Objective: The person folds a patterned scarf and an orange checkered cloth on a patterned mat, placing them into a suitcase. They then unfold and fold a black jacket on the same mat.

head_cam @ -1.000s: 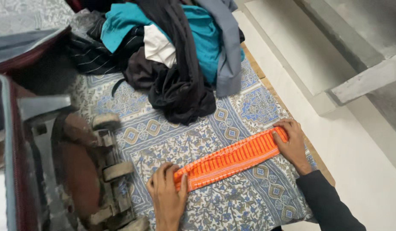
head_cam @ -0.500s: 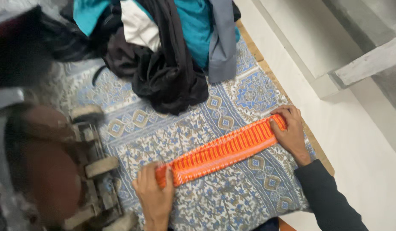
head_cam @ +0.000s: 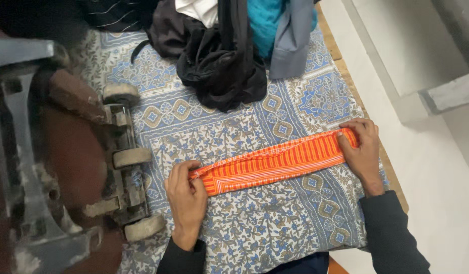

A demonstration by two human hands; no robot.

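Your left hand [head_cam: 186,198] grips the left end of the orange striped cloth [head_cam: 275,162], fingers curled over the edge. Your right hand [head_cam: 362,152] pinches the right end, fingers clamped on the fold. The cloth is folded into 1 long narrow band stretched between both hands, running from 8 o'clock up to 2 o'clock across the blue patterned bedsheet [head_cam: 255,228], lying flat on it.

Versus 0.5 s ago: the band sits flatter and less tilted, both hands are on the same ends, and the view has shifted so the clothes pile [head_cam: 229,50] is higher in frame.

The clothes pile, at 12 o'clock from the band, is cut off by the top edge; its separate garments are hard to tell apart. The suitcase [head_cam: 67,167] at 9 o'clock, with 3 wheels showing, is cut off on the left and blurred. Your right thumb is hidden under the cloth end.
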